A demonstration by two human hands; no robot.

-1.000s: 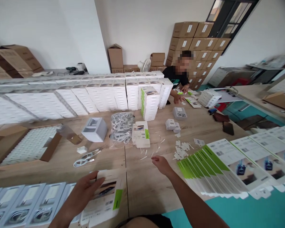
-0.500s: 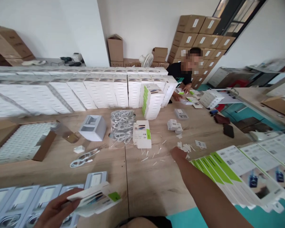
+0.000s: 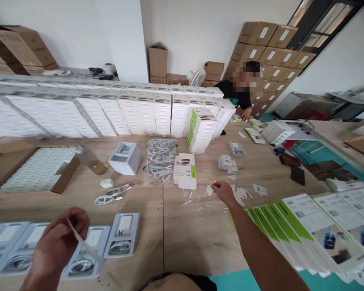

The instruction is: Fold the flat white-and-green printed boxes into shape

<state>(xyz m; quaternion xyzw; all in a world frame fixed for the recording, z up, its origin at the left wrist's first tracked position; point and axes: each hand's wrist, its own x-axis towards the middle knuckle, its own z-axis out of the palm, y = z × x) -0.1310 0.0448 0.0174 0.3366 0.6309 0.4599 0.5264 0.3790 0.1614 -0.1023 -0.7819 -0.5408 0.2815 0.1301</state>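
My left hand [image 3: 59, 236] is closed on a flat white carton [image 3: 86, 246], seen nearly edge-on and blurred. It hangs over the grey trays [image 3: 136, 238], which hold a white charger and a coiled cable each. My right hand [image 3: 225, 191] pinches a small white paper piece [image 3: 210, 190] just above the wooden table. Around it lie white paper scraps [image 3: 239, 195] and thin strips. A flattened white and green carton [image 3: 185, 171] lies to the left of that hand, beside a bag of coiled cables [image 3: 161, 159].
White boxes [image 3: 124, 115] form a long wall at the back. An open cardboard box [image 3: 63, 178] stands left, near a loose cable [image 3: 109, 197]. Printed cartons [image 3: 294, 226] fan out at right. A co-worker [image 3: 239, 99] sits at the far side, hands on cartons.
My left hand has risen and turned the carton edge-on. My right hand has moved slightly left and now holds a small paper piece. The camera view has shifted left.
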